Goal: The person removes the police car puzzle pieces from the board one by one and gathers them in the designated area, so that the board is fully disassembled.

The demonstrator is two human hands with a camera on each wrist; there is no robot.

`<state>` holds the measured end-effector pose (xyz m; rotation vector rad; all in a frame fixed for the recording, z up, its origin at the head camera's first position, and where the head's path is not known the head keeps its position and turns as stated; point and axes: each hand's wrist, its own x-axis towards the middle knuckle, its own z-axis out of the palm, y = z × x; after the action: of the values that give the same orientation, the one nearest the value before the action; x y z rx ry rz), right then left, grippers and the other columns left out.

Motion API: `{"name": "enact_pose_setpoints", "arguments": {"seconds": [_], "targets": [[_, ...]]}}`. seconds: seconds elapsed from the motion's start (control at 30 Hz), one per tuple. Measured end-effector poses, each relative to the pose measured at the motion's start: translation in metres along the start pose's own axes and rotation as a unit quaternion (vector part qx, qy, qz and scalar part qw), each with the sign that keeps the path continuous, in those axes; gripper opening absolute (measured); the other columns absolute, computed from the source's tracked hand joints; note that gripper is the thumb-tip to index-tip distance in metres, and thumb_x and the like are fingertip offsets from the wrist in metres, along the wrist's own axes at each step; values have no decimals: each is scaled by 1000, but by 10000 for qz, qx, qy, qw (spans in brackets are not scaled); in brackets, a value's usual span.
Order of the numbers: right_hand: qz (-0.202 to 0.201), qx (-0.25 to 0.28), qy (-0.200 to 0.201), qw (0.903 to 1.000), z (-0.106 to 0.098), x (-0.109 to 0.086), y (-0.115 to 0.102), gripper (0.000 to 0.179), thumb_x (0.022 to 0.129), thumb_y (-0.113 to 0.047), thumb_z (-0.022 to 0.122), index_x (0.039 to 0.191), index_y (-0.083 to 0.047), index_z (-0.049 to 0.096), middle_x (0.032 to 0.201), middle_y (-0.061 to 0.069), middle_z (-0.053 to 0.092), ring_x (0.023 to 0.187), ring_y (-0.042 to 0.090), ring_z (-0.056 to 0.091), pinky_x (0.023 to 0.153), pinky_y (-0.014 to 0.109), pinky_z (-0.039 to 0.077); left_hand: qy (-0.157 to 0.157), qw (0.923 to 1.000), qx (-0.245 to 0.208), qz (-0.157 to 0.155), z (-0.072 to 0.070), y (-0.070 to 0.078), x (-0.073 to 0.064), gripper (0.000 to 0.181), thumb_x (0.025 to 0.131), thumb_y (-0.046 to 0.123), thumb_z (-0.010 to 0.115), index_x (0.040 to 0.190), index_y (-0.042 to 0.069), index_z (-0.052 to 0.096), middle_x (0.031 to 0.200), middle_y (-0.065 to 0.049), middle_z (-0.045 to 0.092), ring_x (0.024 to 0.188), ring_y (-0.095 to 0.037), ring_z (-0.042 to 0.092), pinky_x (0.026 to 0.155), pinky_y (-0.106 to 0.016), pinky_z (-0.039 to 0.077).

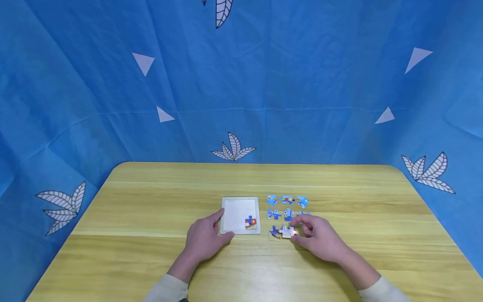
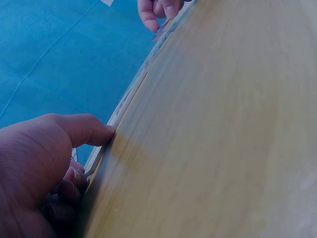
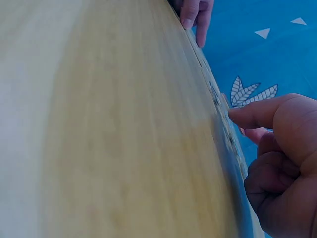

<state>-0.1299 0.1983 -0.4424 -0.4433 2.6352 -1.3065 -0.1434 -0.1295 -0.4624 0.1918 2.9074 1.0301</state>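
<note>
A square white puzzle tray (image 1: 234, 212) lies on the table, with one puzzle piece (image 1: 252, 223) in its lower right corner. My left hand (image 1: 204, 240) holds the tray at its lower left corner, thumb along the near edge and fingers at the left side. In the left wrist view the thumb (image 2: 94, 130) rests on the tray's rim. Right of the tray, my right hand (image 1: 320, 240) pinches a pale puzzle piece (image 1: 288, 232) between thumb and index finger. The other fingers of that hand (image 3: 282, 163) curl in toward the palm. Directly left of the pinched piece lies another piece (image 1: 275, 234).
Behind the right hand, several blue puzzle pieces (image 1: 286, 200) lie in two rows; the hand partly covers the nearer row (image 1: 274, 214). The wooden table (image 1: 151, 201) ends at a blue curtain (image 1: 302, 84) with leaf prints.
</note>
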Motion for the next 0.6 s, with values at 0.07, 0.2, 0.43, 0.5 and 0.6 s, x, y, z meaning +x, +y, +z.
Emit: {"name": "enact_pose_setpoints", "arguments": {"seconds": [0.07,0.2,0.43,0.5,0.6], "targets": [[29,26,2,10000,-1,-1,1,29,84,-8,79,111,-9,68,57,-12,33,51,3,31,88,38,47,7,10000,18,-5,0,0,0,74,78,40,81,140,6,59,54,8,41,46,-8,29,46,-27,22],[24,23,-26,10000,-4,-4,2,29,84,-10,80,110,-8,68,57,-12,34,50,3,31,90,38,48,20,10000,35,4,0,-1,0,74,78,40,81,140,7,59,54,8,41,46,-8,29,46,-27,23],[42,-132,-112,9998,-6,-7,5,26,84,-11,80,108,-8,69,57,-11,33,51,3,30,68,30,44,18,10000,32,41,0,-1,-1,73,79,40,81,140,7,59,53,8,40,45,-8,28,46,-27,22],[46,-183,-112,9998,-7,-8,6,26,84,-10,80,107,-9,69,56,-11,32,51,4,29,68,30,43,17,10000,33,35,0,-1,-1,72,79,40,81,140,7,59,53,8,39,45,-8,28,46,-27,21],[29,-225,-106,9997,-7,-8,6,25,83,-9,81,106,-10,70,56,-12,31,50,3,29,68,30,43,20,10000,15,18,-1,-1,-1,72,79,39,81,140,7,59,53,7,40,45,-8,28,46,-27,22]]}}
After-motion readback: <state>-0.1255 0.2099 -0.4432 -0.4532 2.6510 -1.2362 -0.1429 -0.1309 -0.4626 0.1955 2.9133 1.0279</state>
